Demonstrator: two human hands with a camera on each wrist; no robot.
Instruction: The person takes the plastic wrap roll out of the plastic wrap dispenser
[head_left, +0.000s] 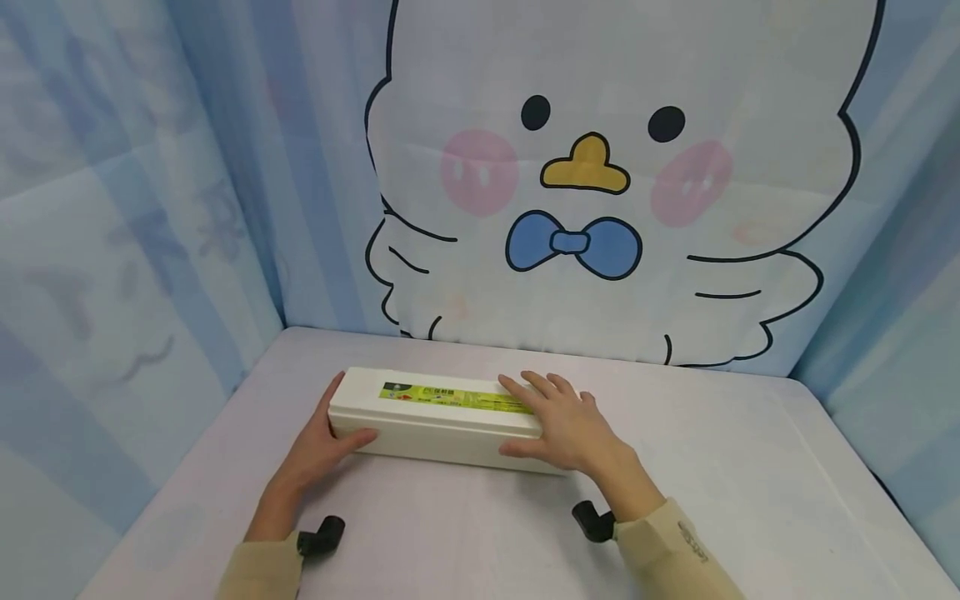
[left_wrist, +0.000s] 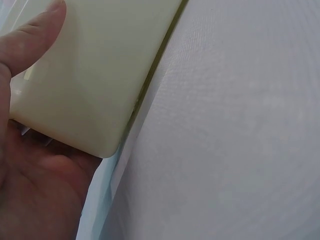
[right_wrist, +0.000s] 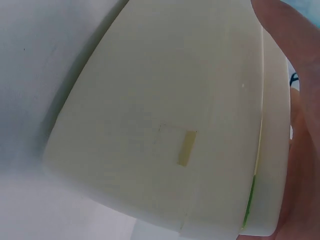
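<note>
A long cream-white plastic box (head_left: 442, 442) with a fitted lid lies crosswise near the middle of the table. On its lid is a yellow-green printed label (head_left: 450, 397). My left hand (head_left: 318, 447) grips the left end, thumb on the front face and fingers around the end, partly hidden. The right end is held by my right hand (head_left: 570, 429), its thumb against the front side and its fingers spread over the lid, covering part of the label. In the right wrist view, the box end (right_wrist: 125, 125) shows a small tan rectangle and a lid seam.
A white cloth covers the table (head_left: 450, 533). Behind it hangs a pale blue curtain (head_left: 315, 167) printed with a large white cartoon bird (head_left: 585, 317). More curtain (head_left: 97, 250) closes off both sides. A black wrist mount (head_left: 321, 536) juts from the left sleeve.
</note>
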